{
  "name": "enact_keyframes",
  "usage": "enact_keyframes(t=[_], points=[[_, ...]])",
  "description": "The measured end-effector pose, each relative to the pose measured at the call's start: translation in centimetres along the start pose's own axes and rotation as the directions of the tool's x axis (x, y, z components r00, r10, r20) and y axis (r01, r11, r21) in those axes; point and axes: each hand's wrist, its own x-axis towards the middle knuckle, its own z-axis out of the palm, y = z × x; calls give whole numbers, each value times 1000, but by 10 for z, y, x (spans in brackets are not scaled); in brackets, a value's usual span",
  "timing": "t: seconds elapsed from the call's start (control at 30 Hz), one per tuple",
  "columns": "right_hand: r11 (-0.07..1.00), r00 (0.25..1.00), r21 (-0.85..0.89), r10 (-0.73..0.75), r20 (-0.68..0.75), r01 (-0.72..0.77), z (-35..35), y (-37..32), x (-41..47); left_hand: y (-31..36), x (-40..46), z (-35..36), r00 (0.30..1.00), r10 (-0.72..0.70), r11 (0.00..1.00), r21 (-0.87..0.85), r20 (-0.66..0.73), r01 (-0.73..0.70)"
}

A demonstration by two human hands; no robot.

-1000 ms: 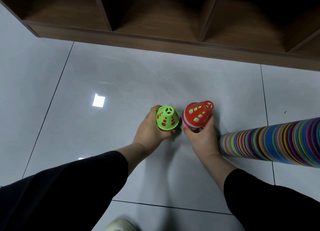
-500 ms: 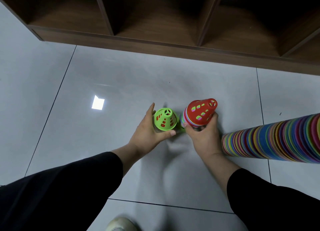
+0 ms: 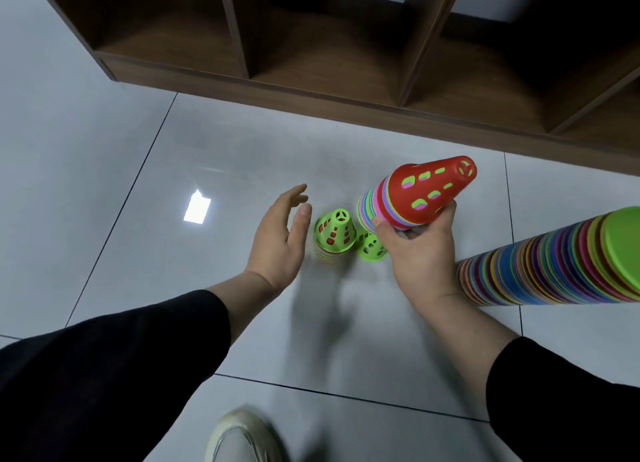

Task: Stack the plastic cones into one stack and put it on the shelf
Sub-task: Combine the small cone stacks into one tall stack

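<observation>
Stacking step. Right hand [image 3: 420, 254] grips red-topped stack [image 3: 412, 198], lifted and tilted above green cone [image 3: 372, 250]. Left hand [image 3: 277, 233] open beside green-topped stack [image 3: 334, 233]. Next: nest stacks together.

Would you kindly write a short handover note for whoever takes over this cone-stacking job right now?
Left hand: open, holding nothing, beside the green-topped short stack standing on the floor.
Right hand: grips the red-topped stack, lifted and tilted.
A single green cone stands on the floor by the short stack.
The long multicoloured stack lies on the floor at the right.
Done: most cones are nested into these stacks.
Left: merge everything into one stack, then place it in the wooden shelf.
</observation>
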Motion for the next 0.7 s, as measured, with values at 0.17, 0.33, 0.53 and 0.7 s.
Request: enact_keyframes(t=[0.17, 0.33, 0.53, 0.7], points=[[996, 990, -63, -60, 128, 68, 13, -29, -19, 31, -2, -11, 991, 128, 992, -17, -34, -128], [969, 976, -230, -42, 213, 92, 39, -18, -27, 40, -6, -18, 972, 176, 984, -63, 154, -168], [918, 942, -388, 56, 330, 81, 34, 9, -21, 33, 0, -13, 964, 110, 988, 79, 243, -133], [867, 971, -463, -86, 223, 183, 2, 31, -26, 37, 9, -13, 951, 140, 974, 133, 277, -183]])
